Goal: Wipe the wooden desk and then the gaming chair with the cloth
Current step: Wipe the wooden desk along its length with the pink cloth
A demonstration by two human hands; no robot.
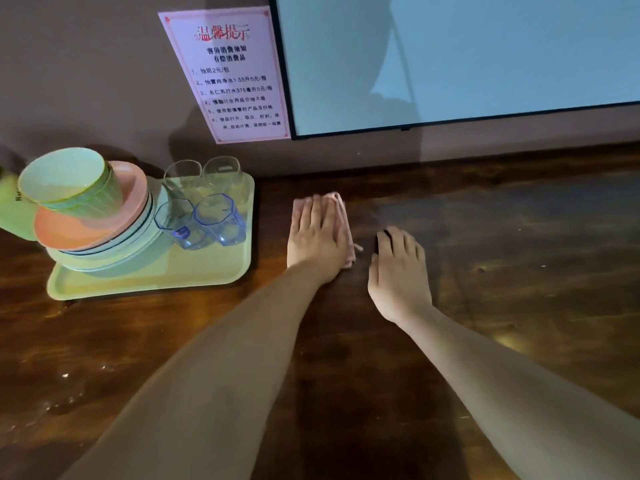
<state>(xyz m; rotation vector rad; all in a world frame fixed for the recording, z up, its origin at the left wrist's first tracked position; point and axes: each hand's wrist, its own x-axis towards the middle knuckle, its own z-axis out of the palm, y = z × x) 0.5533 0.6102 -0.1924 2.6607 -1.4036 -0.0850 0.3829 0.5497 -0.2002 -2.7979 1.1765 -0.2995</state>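
Left grip [317,233]: fingers straight, palm flat, pressing the cloth [343,216] onto the bench [519,254]; nothing is clasped.
Right grip [398,268]: rests on bare wood just right of the cloth, fingers relaxed, holding nothing.
Cloth location: a folded pink pad under the left grip, toward the far edge, between the tray [156,278] and the right grip.
Gaming chair: not in view; judged not yet reached.
Risk 1: a leftward stroke would likely strike the tray rim, which lies near the cloth. The blue glasses [214,220] at its right end could tip.
Risk 2: the plate stack [104,237] carries a tilted green cup [72,183]; a jolt to the tray may dislodge it.
Risk 3: flat pressure without a clasp may let the cloth bunch or slip out.
Obstruction: the tray covers the far-left bench; the wood beneath cannot be wiped until the tray is moved.
Surroundings: a printed notice [228,74] and a screen [450,57] on the far wall.
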